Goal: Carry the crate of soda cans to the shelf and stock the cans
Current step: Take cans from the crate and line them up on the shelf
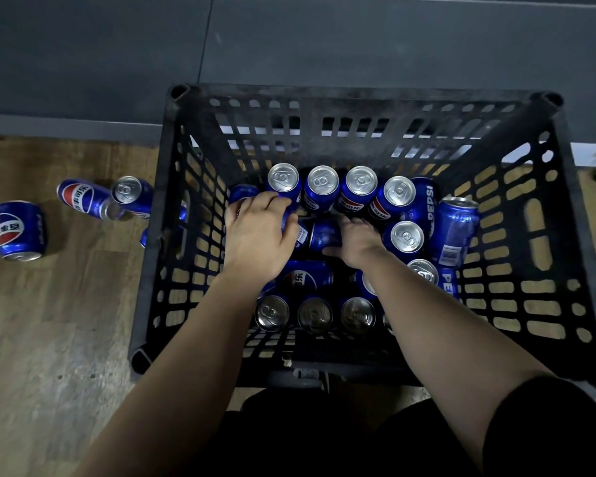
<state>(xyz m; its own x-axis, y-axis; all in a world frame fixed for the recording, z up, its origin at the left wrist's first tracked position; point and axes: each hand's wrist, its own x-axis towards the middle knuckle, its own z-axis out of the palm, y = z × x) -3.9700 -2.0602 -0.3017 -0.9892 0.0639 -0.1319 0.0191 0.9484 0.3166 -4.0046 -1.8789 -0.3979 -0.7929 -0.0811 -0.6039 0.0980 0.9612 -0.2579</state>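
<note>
1. Curling round a labelled can (300, 235), the left hand (258, 235) sits inside the crate (324, 94).
2. Right hand (355, 239) grips a dark can (326, 235) at its 3 o'clock.
3. Crate stands on the floor (66, 304); loose cans (19, 232) lie at 9 o'clock.

Both hands reach into a black plastic lattice crate (547, 235) of blue aluminium soda cans (360, 187). The right hand (356, 241) grips a lying can (324, 235); the left hand (258, 235) covers others. Three loose cans (83, 197) sit on the wooden floor (66, 304).
</note>
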